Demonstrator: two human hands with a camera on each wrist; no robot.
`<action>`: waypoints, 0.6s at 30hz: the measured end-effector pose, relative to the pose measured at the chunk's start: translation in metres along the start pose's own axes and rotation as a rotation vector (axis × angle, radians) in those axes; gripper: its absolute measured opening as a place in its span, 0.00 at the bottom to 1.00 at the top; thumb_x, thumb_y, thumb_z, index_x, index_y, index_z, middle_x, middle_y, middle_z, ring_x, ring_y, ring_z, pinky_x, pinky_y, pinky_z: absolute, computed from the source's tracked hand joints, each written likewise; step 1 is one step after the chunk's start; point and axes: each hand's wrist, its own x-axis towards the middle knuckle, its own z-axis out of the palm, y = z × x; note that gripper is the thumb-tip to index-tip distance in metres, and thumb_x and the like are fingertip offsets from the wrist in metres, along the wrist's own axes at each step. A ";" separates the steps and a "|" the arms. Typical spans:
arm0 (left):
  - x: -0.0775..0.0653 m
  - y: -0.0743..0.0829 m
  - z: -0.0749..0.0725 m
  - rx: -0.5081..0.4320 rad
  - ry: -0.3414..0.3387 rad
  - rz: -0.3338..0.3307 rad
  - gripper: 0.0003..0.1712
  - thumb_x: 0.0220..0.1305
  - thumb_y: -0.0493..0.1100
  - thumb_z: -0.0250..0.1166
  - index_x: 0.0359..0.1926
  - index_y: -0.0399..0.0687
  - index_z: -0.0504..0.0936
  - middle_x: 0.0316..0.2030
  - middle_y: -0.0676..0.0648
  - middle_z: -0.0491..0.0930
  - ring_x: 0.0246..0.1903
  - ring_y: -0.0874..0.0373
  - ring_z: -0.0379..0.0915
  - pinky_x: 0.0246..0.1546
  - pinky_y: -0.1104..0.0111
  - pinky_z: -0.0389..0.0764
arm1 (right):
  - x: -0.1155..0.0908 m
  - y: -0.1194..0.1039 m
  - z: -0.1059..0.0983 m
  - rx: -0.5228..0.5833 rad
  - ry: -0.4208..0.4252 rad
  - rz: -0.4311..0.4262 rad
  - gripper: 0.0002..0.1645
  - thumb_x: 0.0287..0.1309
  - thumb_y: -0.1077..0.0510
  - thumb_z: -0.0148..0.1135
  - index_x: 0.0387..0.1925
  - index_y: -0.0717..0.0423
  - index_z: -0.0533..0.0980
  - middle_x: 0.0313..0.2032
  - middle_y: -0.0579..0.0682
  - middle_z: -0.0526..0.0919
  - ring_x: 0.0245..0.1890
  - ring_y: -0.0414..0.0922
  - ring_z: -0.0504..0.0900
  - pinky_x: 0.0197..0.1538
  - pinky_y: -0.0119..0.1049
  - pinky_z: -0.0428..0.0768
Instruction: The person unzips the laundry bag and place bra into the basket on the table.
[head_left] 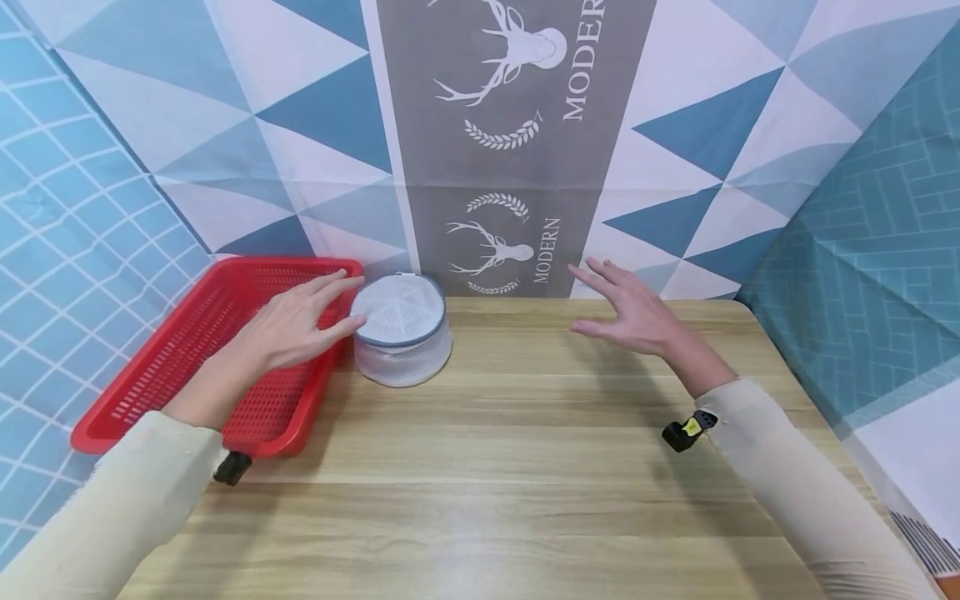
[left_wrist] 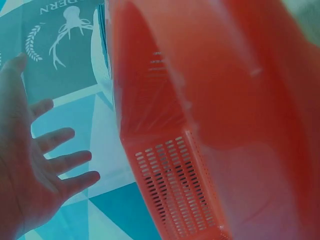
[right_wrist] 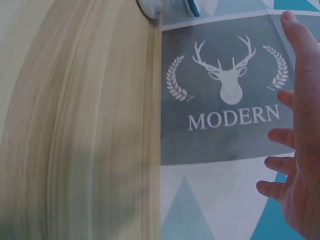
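A round white mesh laundry bag (head_left: 401, 354) with a grey-blue rim stands on the wooden table near the back wall. My left hand (head_left: 303, 321) hovers over the right side of a red plastic basket (head_left: 300, 450), fingers spread, its fingertips close to the bag's left edge. In the head view I cannot tell whether they touch it. My right hand (head_left: 633, 312) is held above the back right of the table, fingers apart and holding nothing. In the left wrist view the basket's slotted wall (left_wrist: 172, 185) fills much of the picture beside the hand.
The wooden table (head_left: 480, 483) spans the front. A patterned cloth (head_left: 517, 167) with deer heads and triangles hangs behind it. Blue tiled-pattern sheets (head_left: 67, 250) cover the left side, and a teal sheet (head_left: 885, 275) covers the right.
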 end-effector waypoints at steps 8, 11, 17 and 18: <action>0.003 0.003 0.004 -0.082 0.044 -0.033 0.49 0.78 0.62 0.66 0.90 0.57 0.58 0.87 0.34 0.61 0.84 0.27 0.61 0.76 0.24 0.71 | 0.007 -0.005 0.016 0.195 -0.003 0.012 0.51 0.76 0.35 0.61 0.91 0.38 0.55 0.91 0.62 0.54 0.91 0.69 0.52 0.85 0.83 0.52; 0.003 0.004 0.005 -0.094 0.047 -0.034 0.48 0.78 0.62 0.65 0.90 0.56 0.59 0.87 0.34 0.61 0.84 0.27 0.61 0.77 0.24 0.69 | 0.010 -0.009 0.019 0.226 0.001 0.011 0.51 0.76 0.35 0.62 0.91 0.37 0.56 0.91 0.62 0.54 0.91 0.69 0.53 0.85 0.83 0.53; 0.004 0.005 0.007 -0.122 0.052 -0.034 0.48 0.78 0.61 0.65 0.90 0.55 0.59 0.88 0.34 0.62 0.85 0.27 0.59 0.78 0.22 0.66 | 0.015 -0.018 0.026 0.291 0.028 0.004 0.49 0.75 0.38 0.63 0.91 0.38 0.58 0.91 0.63 0.55 0.92 0.67 0.54 0.85 0.82 0.53; 0.005 0.005 0.008 -0.127 0.049 -0.035 0.48 0.79 0.62 0.65 0.90 0.56 0.59 0.88 0.34 0.61 0.85 0.27 0.59 0.79 0.22 0.65 | 0.016 -0.019 0.028 0.308 0.033 0.003 0.49 0.75 0.39 0.63 0.91 0.39 0.58 0.91 0.63 0.55 0.92 0.67 0.54 0.85 0.81 0.55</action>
